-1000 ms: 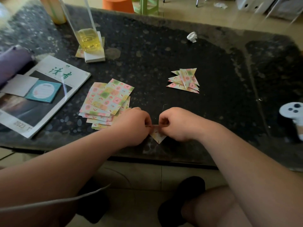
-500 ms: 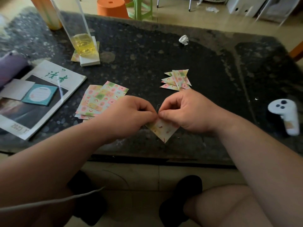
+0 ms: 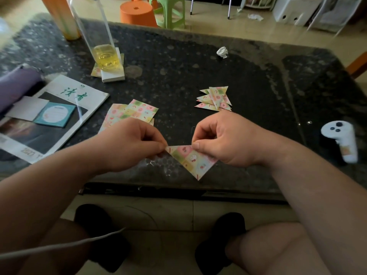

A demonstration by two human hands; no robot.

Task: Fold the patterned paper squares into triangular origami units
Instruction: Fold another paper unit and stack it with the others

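Note:
A patterned paper triangle [image 3: 191, 159] hangs point-down over the table's near edge. My left hand [image 3: 130, 142] pinches its left corner between thumb and fingertips. My right hand [image 3: 224, 138] pinches its top edge near the right corner. A stack of flat patterned paper squares [image 3: 139, 112] lies just behind my left hand, partly hidden by it. A small pile of folded triangular units [image 3: 215, 99] rests on the table behind my right hand.
On the dark speckled table [image 3: 178, 72] lie a magazine [image 3: 49, 116] with cards on it at left, a tall clear container of yellow liquid [image 3: 105, 54], a crumpled paper scrap [image 3: 222, 52] and a white controller [image 3: 342, 138] at right. Stools stand beyond.
Both hands lifted off the table and drew apart, opening the small folded piece into a wider triangle held between them. The camera view shifted slightly downward.

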